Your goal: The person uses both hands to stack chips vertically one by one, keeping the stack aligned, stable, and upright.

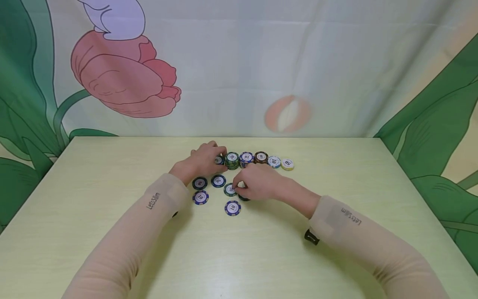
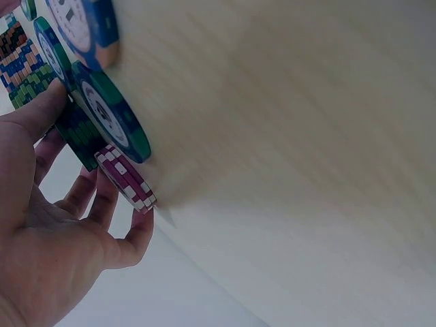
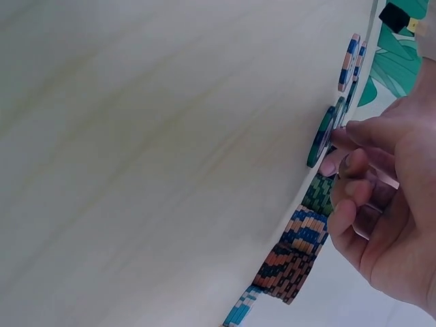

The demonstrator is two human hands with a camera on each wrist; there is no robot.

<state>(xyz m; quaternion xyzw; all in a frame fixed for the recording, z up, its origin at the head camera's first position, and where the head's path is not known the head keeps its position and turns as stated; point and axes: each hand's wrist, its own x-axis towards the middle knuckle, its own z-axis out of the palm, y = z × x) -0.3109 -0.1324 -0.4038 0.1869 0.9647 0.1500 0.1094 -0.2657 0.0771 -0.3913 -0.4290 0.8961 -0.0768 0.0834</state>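
Note:
In the head view my left hand point(image 1: 206, 160) reaches round a dark poker chip stack point(image 2: 80, 135) at the left of a row. Its thumb rests at the front, and its fingers lie behind that stack and a purple-and-white stack point(image 2: 126, 178). My right hand point(image 1: 261, 181) is bent over loose chips in front of the row. Its thumb and index finger pinch the edge of a green chip point(image 1: 229, 189). A dark chip point(image 1: 244, 198) lies partly hidden under that hand. The other right fingers are curled, as the right wrist view shows.
The row continues right with green point(image 1: 232, 160), blue point(image 1: 246, 158), brown point(image 1: 261, 156), light-blue point(image 1: 274, 161) and yellow point(image 1: 287, 164) stacks. Loose chips lie in front: two dark ones point(image 1: 199, 183) point(image 1: 218, 180) and two blue ones point(image 1: 201, 197) point(image 1: 232, 208). A printed curtain point(image 1: 224, 62) hangs behind the table point(image 1: 239, 257).

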